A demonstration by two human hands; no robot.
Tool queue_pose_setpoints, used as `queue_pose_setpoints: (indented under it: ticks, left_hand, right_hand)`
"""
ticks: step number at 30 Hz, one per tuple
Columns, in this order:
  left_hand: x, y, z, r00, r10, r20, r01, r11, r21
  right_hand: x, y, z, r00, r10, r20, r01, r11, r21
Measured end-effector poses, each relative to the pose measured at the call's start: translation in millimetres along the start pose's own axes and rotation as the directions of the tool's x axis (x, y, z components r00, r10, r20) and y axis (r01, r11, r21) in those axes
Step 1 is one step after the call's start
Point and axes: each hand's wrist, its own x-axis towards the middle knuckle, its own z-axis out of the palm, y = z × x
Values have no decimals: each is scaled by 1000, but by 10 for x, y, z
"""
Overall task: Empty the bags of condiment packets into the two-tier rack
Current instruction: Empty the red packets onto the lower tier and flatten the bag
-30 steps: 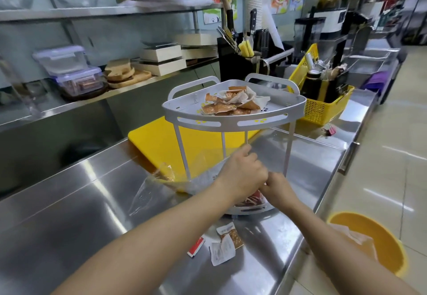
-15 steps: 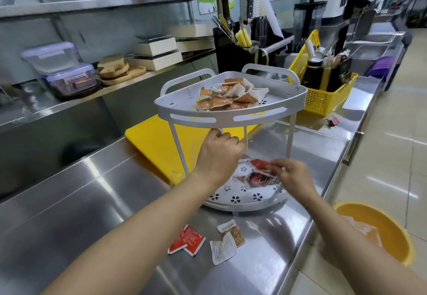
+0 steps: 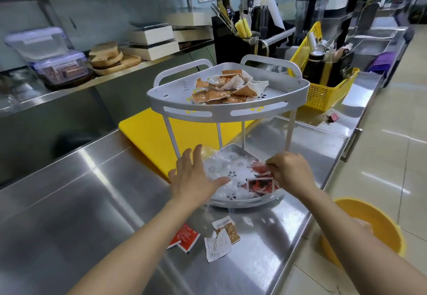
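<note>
The grey two-tier rack stands on the steel counter. A heap of brown packets lies on its top tier. On the bottom tier a crumpled clear plastic bag lies spread out, with several red packets at its right end. My left hand rests palm down on the left part of the bag, fingers spread. At the tier's right side, my right hand pinches the bag's edge by the red packets.
Loose red packets and white-brown packets lie on the counter in front of the rack. A yellow cutting board sits behind left, a yellow basket of utensils behind right, and a yellow bucket on the floor.
My left hand dropped from under the top tier and spread open on the bag. The bag now lies flatter on the bottom tier, with its red packets at the right.
</note>
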Motion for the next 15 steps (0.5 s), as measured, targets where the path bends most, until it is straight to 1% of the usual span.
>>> queue_pose_setpoints:
  ticks: [1,2,4,5,6,7,8,9,10,11,12,13,14,15]
  left_hand:
    - [-25,-37,12,993,-86,79,93,992,-81]
    - [-35,-77,24,971,-154,183,179,975,-130]
    - [-30,-132,37,897,-230,378,307,939,-156]
    - [-29,-137,37,881,-244,406,339,924,-180]
    - [-19,-135,48,881,-253,400,369,896,-247]
    - [-2,-121,74,881,-276,385,419,834,-360]
    - [23,-79,106,864,-312,397,490,703,-515]
    - [57,-24,139,841,-341,420,541,501,-676]
    - [100,39,159,834,-353,424,529,292,-797]
    - [143,102,192,843,-363,397,471,140,-871]
    - [167,166,224,865,-363,346,402,91,-911]
    - [169,204,290,900,-345,267,338,163,-927]
    - [149,218,384,943,-283,176,273,353,-895]
    - [121,197,518,985,-129,119,175,665,-726]
  right_hand:
    - [3,31,-18,998,46,-36,-44,997,57]
    - [13,53,-49,995,74,-62,-68,993,94]
    - [28,91,-122,992,87,-95,-75,989,126]
    - [32,106,-160,990,75,-121,-58,988,140]
    - [30,117,-197,986,53,-155,-30,988,150]
    - [29,126,-229,981,23,-193,6,989,147]
    - [25,132,-252,973,-8,-230,41,989,139]
    - [19,132,-270,964,-28,-264,65,989,132]
    - [13,125,-287,954,-35,-299,78,988,132]
    - [10,123,-300,942,-34,-334,84,987,134]
    - [4,126,-312,931,-33,-364,88,987,133]
    - [-3,130,-321,920,-39,-390,96,987,127]
    - [-17,133,-324,911,-51,-410,109,987,118]
    - [-35,133,-323,904,-72,-421,124,987,98]
